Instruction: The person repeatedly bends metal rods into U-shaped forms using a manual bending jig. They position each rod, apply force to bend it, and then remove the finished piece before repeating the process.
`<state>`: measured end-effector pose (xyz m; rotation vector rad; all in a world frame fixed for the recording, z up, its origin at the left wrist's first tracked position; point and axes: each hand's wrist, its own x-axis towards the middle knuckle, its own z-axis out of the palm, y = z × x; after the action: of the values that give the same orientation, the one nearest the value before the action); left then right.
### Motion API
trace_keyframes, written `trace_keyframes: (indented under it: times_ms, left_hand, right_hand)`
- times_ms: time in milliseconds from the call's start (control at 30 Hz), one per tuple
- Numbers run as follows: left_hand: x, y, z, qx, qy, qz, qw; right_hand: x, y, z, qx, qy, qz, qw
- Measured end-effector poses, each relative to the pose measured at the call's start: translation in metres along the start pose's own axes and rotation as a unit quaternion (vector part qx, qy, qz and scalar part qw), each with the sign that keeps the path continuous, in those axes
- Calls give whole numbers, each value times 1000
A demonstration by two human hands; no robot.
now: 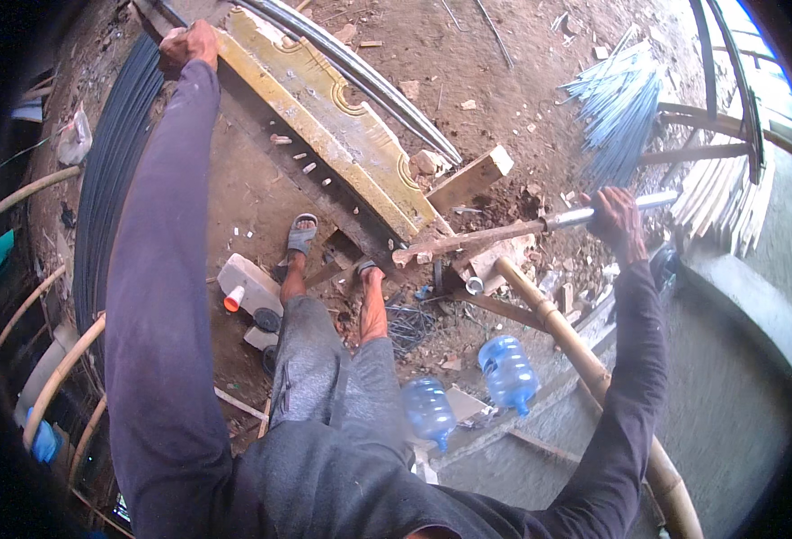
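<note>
My right hand (618, 220) is wrapped around a silver metal pipe (572, 217), out to the right. The pipe lines up with a rusty brown bar (468, 241) that reaches to the near end of a yellow carved board (324, 112). This board slants from upper left to the middle, scalloped along one edge. At its far left end my left hand (189, 45) is closed, arm stretched out. Dark bars (158, 16) run beside that hand; what its fingers hold is hidden.
Two blue water jugs (508, 373) lie near my right side, beside a bamboo pole (553, 319). Bundled dark rods (124, 171) curve along the left. Thin grey strips (619, 112) and pale sticks (724, 202) are piled at right. An orange-white cup (234, 298) sits by my feet.
</note>
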<state>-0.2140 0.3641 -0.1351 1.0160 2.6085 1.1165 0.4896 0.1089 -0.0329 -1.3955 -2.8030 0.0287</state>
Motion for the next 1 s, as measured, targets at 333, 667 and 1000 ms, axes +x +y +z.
trace_keyframes:
  times_ms: [333, 667, 1000]
  left_hand:
    - [16, -2, 17, 79, 20, -20, 996]
    - [5, 14, 12, 105, -63, -31, 992]
    - [-14, 37, -4, 46, -63, -21, 997]
  right_hand:
    - [-51, -45, 15, -53, 52, 162, 984]
    - [-145, -180, 11, -89, 14, 366, 926]
    - [-169, -403, 62, -76, 74, 611, 785]
